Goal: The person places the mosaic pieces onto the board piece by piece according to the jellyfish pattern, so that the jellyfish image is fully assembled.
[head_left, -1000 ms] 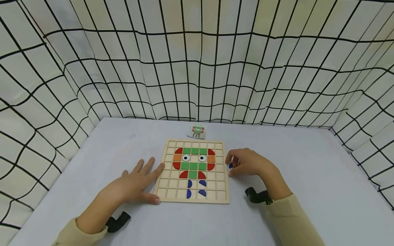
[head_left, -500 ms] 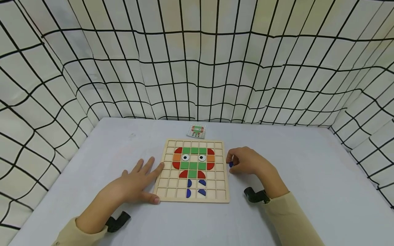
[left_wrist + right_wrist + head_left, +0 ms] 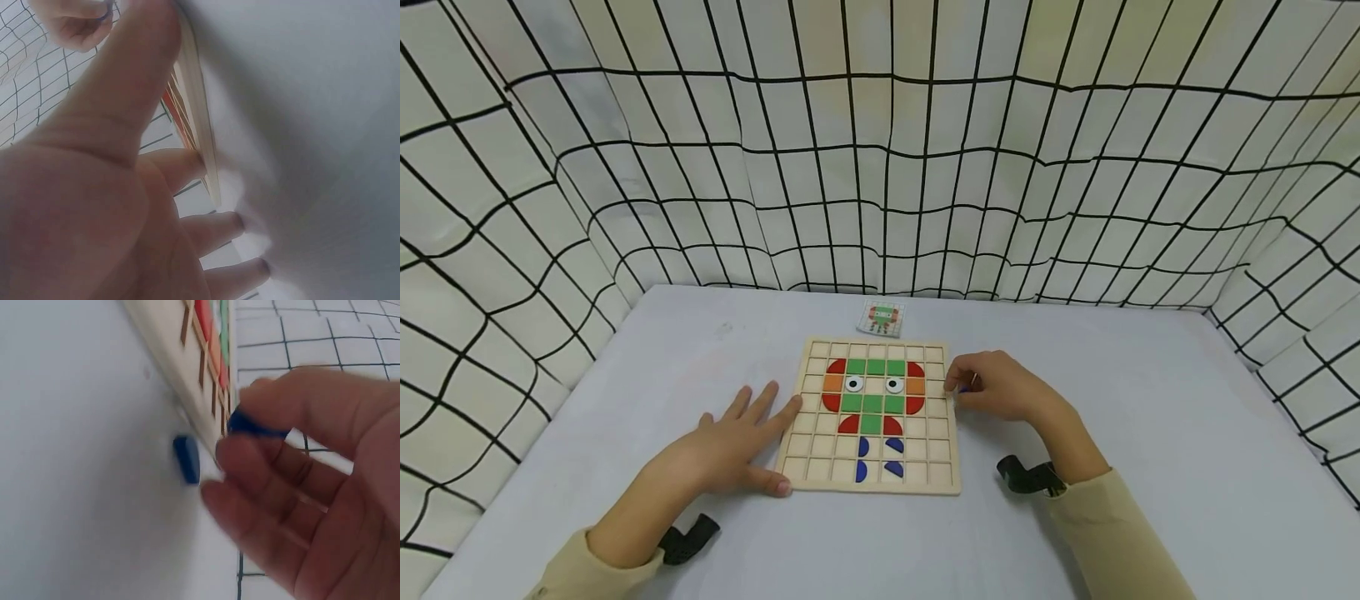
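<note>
A wooden grid board (image 3: 938,477) lies on the table, bearing a figure of green squares (image 3: 876,367), red and orange corner pieces, two eye pieces and several blue half-round pieces (image 3: 861,472). My left hand (image 3: 730,454) spreads its fingers along the board's left side, thumb at the front corner and index fingertip at the edge. At the right edge my right hand (image 3: 1003,387) pinches a blue half-round piece (image 3: 250,427) between thumb and index finger. A second blue piece (image 3: 186,459) shows close by the board's edge in the right wrist view, below the fingertips.
A small printed card (image 3: 881,318) with a similar figure lies just behind the board. Black netting (image 3: 887,154) over white walls surrounds the table (image 3: 1135,400) at the back and sides. Black devices (image 3: 1028,477) are strapped at both wrists.
My right hand has shifted slightly away from me and toward the board's edge, and the pinched blue piece is now mostly covered by the fingers in the head view. The left hand stays put.
</note>
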A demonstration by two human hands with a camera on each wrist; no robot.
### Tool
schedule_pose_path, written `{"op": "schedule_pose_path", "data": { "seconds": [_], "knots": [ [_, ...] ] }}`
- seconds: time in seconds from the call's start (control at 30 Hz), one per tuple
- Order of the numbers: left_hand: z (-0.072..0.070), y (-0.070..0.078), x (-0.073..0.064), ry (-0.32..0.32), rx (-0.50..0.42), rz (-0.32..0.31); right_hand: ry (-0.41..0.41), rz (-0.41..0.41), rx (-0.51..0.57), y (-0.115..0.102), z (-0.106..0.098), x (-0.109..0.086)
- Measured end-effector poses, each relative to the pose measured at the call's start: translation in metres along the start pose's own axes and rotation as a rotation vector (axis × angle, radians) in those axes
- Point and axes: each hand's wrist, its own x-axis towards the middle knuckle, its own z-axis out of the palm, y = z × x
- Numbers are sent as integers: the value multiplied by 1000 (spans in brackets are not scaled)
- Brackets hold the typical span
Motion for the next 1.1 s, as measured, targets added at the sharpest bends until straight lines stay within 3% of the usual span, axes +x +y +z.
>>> {"op": "schedule_pose_path", "data": {
  "seconds": [0.17, 0.57, 0.87, 1.1],
  "knots": [
    [3, -1, -1, -3, -2, -2, -34, -114, 126, -8, 4, 0],
    [1, 0, -2, -4, 18, 10, 0, -228, 270, -26, 14, 4],
    [-2, 1, -3, 0, 16, 18, -48, -239, 264, -47, 27, 10],
    [-2, 0, -3, -6, 2, 23, -90, -311, 270, -64, 40, 17]
  ]
}}
